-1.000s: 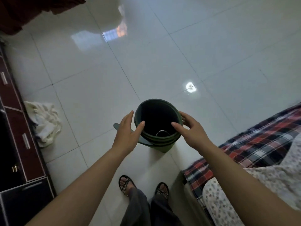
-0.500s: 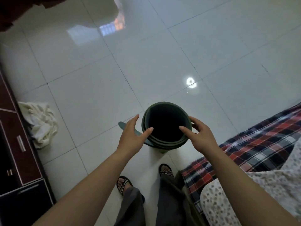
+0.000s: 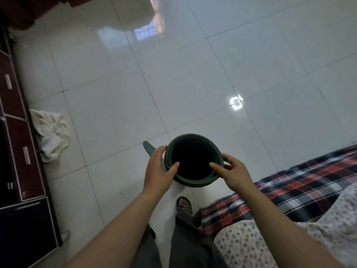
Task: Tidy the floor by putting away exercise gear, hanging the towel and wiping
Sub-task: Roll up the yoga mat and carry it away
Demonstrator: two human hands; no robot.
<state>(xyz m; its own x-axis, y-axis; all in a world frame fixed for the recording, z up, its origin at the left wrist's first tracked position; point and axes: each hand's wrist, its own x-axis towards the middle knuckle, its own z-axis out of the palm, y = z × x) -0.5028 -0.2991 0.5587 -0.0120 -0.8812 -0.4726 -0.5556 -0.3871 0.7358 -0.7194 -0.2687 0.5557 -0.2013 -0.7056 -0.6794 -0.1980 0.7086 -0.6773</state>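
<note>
Rolled exercise mat (image 3: 195, 183) stands on end between both hands: left hand (image 3: 157, 171) and right hand (image 3: 234, 171) each clasp its top rim, thumbs hooked inside, fingers (image 3: 161, 150) curled outside. Its long axis runs straight down toward the floor (image 3: 193, 84), loose flap (image 3: 148, 148) trailing leftward.

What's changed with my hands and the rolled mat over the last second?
Both hands closed in on the rolled green mat: the left hand now wraps its side, thumb hooked over the rim, and the right hand grips the opposite rim. One foot stepped forward. The mat stays upright, loose end sticking out left; the white towel still lies by the cabinet.
</note>
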